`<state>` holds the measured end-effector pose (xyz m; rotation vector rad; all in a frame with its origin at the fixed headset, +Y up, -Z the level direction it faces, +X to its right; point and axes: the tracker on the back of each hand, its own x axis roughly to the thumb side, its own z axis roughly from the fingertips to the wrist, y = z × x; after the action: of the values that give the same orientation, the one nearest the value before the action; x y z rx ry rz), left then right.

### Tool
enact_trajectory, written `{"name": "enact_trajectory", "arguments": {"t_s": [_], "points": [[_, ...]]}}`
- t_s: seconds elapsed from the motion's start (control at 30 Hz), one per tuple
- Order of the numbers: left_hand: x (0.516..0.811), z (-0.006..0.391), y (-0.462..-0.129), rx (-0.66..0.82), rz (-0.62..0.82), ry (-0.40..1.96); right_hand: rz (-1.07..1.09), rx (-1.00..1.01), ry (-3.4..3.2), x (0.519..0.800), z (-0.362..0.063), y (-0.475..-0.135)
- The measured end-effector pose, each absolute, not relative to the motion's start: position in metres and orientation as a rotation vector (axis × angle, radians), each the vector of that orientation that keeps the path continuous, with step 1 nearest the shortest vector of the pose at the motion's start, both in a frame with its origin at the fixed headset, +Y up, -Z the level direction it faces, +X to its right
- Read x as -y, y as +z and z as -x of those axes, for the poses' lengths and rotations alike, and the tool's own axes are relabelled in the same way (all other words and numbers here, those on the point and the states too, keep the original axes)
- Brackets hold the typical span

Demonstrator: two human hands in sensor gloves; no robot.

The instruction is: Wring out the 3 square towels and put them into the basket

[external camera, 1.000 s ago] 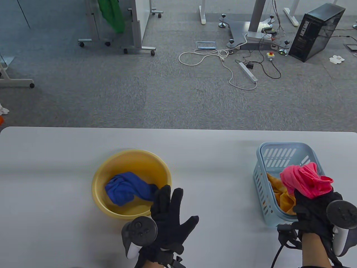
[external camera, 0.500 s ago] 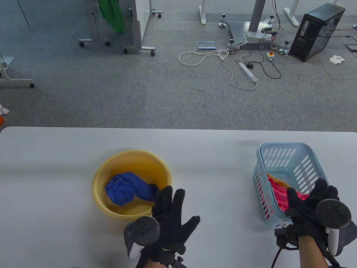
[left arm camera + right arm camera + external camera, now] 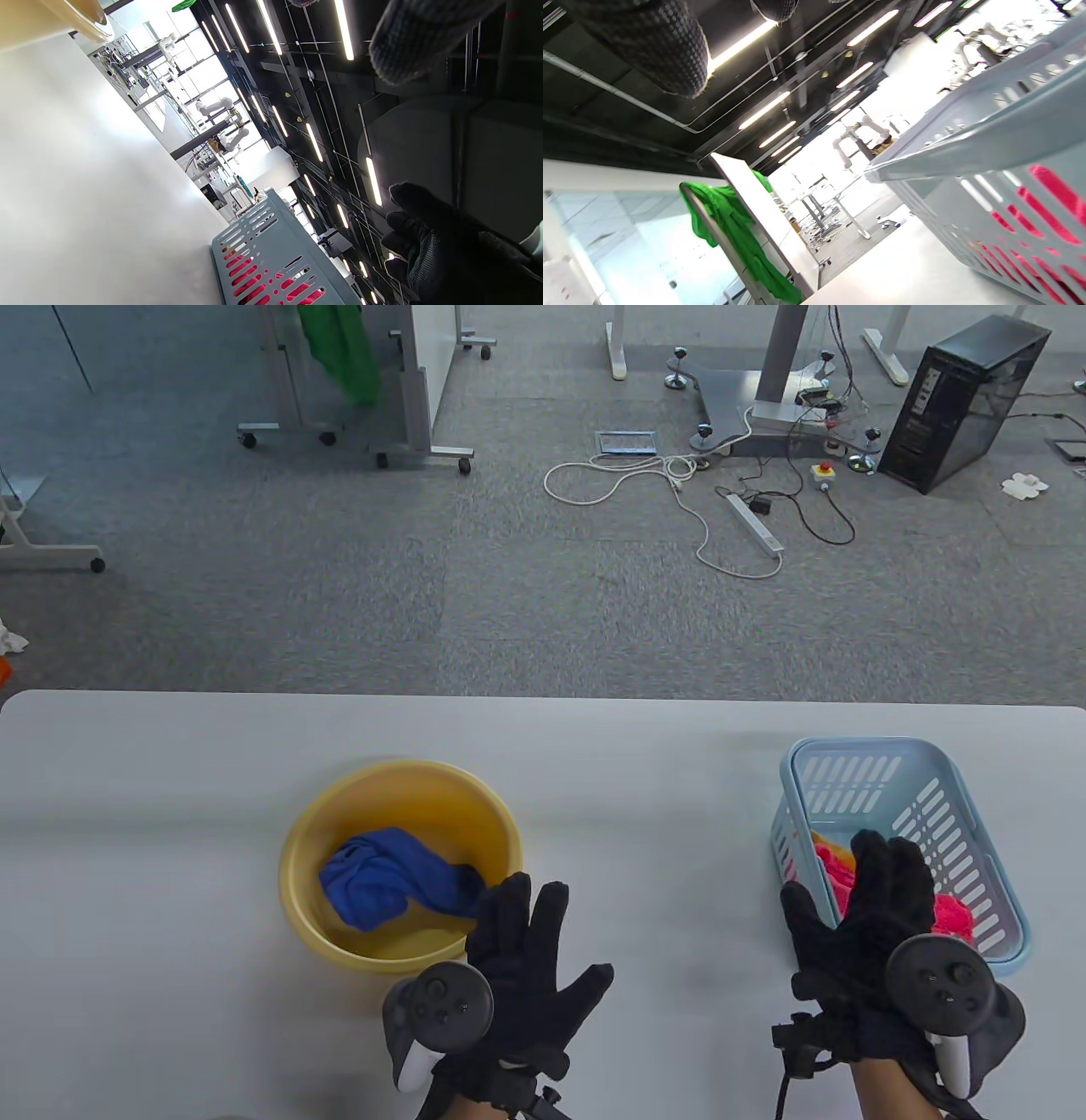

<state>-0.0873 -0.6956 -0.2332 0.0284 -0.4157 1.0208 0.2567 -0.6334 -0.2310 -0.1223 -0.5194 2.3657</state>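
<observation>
Pretty clearly a robotics lab / test space

Grey carpet tiles past the white bench, a black PC tower at 1 o'clock with cables, a power strip and a red emergency-stop button loose on the floor. Wheeled frames at 11 o'clock with a green cloth hanging. Wrist views show white robot arms and open ceiling with strip lights.

Overhead table view, wrist views tilted, perhaps sideways
</observation>
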Motion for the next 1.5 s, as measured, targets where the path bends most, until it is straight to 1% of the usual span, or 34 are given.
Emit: {"name": "enact_trajectory", "arguments": {"t_s": [0.13, 0.37, 0.47, 0.6, 0.7, 0.83, 0.93, 1.03, 1.13, 1.27, 1.33, 1.5], "points": [[0.696, 0.087, -0.233, 0.420, -0.027, 1.034, 0.050, 0.513, 2.391, 0.638, -0.238, -0.228], [0.697, 0.087, -0.233, 0.418, -0.025, 1.029, -0.041, 0.488, 2.397, 0.655, -0.206, -0.220], [0.697, 0.087, -0.234, 0.416, -0.024, 1.026, -0.093, 0.526, 2.450, 0.663, -0.190, -0.215], [0.699, 0.087, -0.234, 0.408, -0.013, 1.022, -0.116, 0.524, 2.433, 0.672, -0.174, -0.212], [0.700, 0.087, -0.234, 0.407, -0.013, 1.015, -0.103, 0.493, 2.415, 0.681, -0.167, -0.212], [0.702, 0.088, -0.235, 0.401, -0.006, 1.005, -0.046, 0.414, 2.320, 0.699, -0.164, -0.215], [0.704, 0.089, -0.237, 0.387, -0.012, 0.996, -0.057, 0.314, 2.354, 0.708, -0.162, -0.219], [0.708, 0.089, -0.238, 0.378, -0.016, 0.987, -0.072, 0.245, 2.306, 0.708, -0.160, -0.219], [0.710, 0.086, -0.238, 0.378, -0.029, 0.966, -0.101, 0.275, 2.295, 0.703, -0.155, -0.217], [0.710, 0.079, -0.237, 0.392, -0.032, 0.913, -0.123, 0.262, 2.300, 0.701, -0.153, -0.216], [0.710, 0.080, -0.238, 0.354, -0.055, 0.893, -0.125, 0.252, 2.288, 0.701, -0.152, -0.215], [0.709, 0.079, -0.238, 0.355, -0.048, 0.858, -0.124, 0.280, 2.260, 0.696, -0.156, -0.213]]}}
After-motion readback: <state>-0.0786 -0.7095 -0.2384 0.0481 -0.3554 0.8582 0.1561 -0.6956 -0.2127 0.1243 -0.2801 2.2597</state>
